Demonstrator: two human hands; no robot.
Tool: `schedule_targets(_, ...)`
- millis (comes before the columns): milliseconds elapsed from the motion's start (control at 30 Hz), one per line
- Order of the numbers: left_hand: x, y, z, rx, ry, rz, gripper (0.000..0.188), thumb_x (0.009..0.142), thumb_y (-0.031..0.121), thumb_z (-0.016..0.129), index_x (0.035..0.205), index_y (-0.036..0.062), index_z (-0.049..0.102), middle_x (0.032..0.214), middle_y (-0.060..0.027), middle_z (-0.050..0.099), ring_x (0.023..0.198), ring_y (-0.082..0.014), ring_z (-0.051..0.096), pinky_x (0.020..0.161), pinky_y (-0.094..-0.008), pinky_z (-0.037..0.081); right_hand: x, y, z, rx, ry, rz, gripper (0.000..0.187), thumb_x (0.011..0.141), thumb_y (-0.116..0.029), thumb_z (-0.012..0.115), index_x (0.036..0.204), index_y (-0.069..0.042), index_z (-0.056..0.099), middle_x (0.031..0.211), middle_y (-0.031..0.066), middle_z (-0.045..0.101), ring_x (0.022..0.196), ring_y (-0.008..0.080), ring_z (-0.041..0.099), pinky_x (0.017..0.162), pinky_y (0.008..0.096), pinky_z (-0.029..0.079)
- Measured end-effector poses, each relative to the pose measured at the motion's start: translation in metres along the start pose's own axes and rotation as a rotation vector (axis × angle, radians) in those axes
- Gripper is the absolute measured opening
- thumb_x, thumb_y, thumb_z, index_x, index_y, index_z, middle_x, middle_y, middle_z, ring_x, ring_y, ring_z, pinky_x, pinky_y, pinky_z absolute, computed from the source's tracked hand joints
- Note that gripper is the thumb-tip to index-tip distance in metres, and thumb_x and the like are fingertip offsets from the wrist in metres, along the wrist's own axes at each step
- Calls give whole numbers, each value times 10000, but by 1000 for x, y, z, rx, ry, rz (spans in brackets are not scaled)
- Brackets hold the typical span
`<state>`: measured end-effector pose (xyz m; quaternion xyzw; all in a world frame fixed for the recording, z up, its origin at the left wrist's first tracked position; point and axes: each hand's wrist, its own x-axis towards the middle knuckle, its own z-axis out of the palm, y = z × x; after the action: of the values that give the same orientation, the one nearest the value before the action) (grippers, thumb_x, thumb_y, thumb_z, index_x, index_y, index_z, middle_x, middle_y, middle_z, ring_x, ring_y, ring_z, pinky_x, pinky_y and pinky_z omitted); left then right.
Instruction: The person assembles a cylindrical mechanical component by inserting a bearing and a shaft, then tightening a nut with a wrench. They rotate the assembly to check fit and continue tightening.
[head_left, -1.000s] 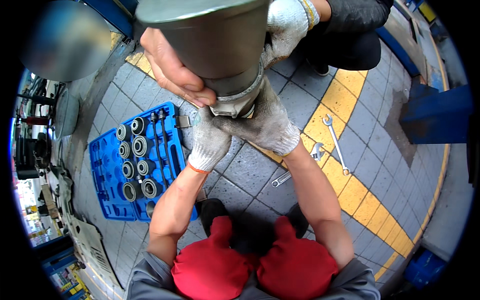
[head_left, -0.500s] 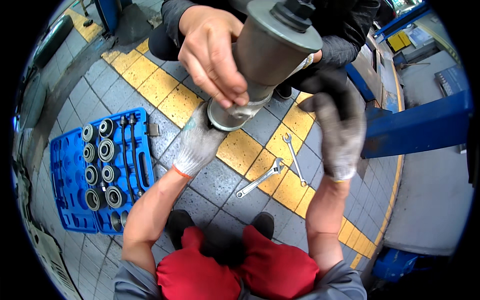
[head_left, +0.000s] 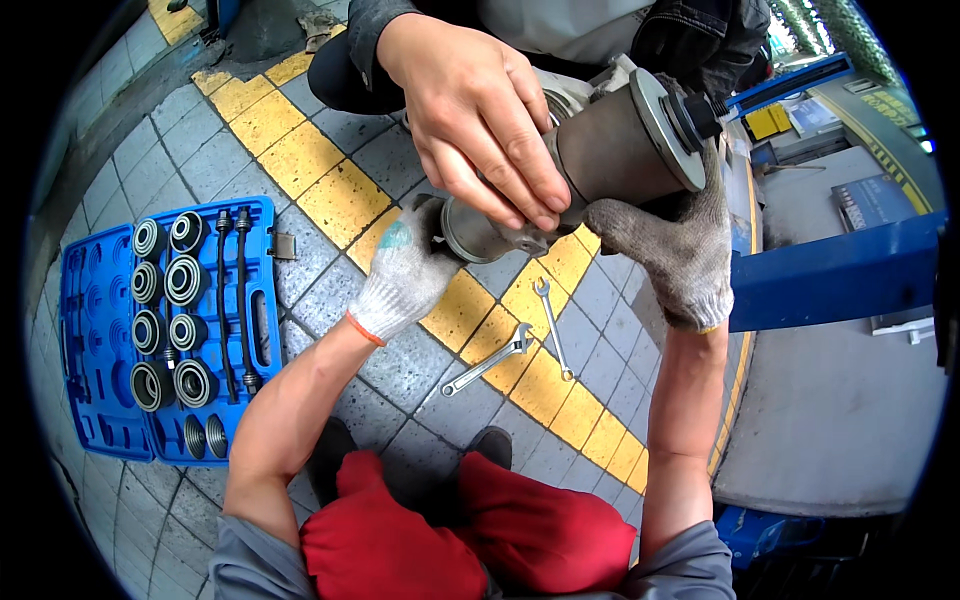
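A grey metal press sleeve (head_left: 625,150) is held in the air at the upper middle, its axis slanting up to the right. It has a round end plate (head_left: 668,130) and a black bolt and nut (head_left: 698,114) at its right end. My gloved left hand (head_left: 405,262) is closed round the lower left end, its fingertips partly hidden behind the metal. Under the right end, my gloved right hand (head_left: 675,250) grips the sleeve, thumb along its underside and fingers up beside the plate. A co-worker's bare hand (head_left: 485,115) lies over the middle.
An adjustable wrench (head_left: 490,362) and a combination wrench (head_left: 554,330) lie on the tiled floor below. At the left, an open blue tool case (head_left: 265,335) holds several ring-shaped sleeves and two black threaded rods. A blue beam (head_left: 840,272) juts in from the right.
The sleeve has tipped over to the right from a steeper stance. My right hand has come from open and apart onto the sleeve. My left hand stays at its lower end.
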<state>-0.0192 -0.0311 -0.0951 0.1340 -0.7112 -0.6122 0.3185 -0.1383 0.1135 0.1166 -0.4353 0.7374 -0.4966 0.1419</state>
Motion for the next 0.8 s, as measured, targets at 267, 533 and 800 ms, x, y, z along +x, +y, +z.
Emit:
schedule_targets(267, 7, 3, -8, 75, -71, -63, 492, 925, 270, 772, 1311, 40, 572, 1233, -154, 704, 1131, -316, 686, 928, -401, 545, 4, 4, -2, -135, 10, -43, 969, 638, -99, 1004, 1417, -17, 433, 1224, 157, 676, 1122, 266, 692, 950, 397, 604)
schedule_targets(533, 5, -18, 7, -26, -22, 24, 456, 907, 186, 757, 1282, 13, 562, 1143, -185, 694, 1020, -346, 694, 859, -414, 552, 7, 8, -5, -175, 7, -100, 957, 632, -95, 1004, 1407, -25, 448, 1245, 157, 671, 1136, 265, 691, 942, 388, 612)
schedule_targets(800, 8, -22, 4, 132, -57, 30, 467, 918, 174, 751, 1301, 6, 543, 1206, -173, 653, 1088, -339, 657, 923, -401, 531, 10, 10, -5, -185, -10, -76, 1063, 614, -139, 1018, 1476, -61, 401, 1323, 133, 633, 1190, 261, 666, 946, 385, 612)
